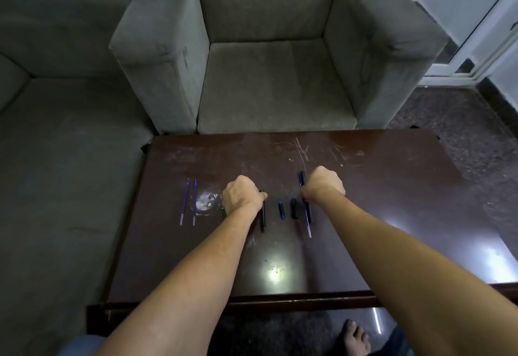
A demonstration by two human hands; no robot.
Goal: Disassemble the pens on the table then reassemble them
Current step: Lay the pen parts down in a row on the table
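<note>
Gripping black barrel [263,218], left hand [242,197]; right hand [325,184] grips blue pen [307,212]; both axes near-far.

Left hand [242,196] and right hand [325,183] bare, forearms [179,271] bare right down to elbows; strip of blue cloth [81,346] at left elbow; bare foot [355,337], toes showing

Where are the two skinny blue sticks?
In the head view, the two blue refills lie side by side on the table, just left of the left hand.

Dim, soft picture; overhead glare on table [392,187]; wide-angle bending.
</note>
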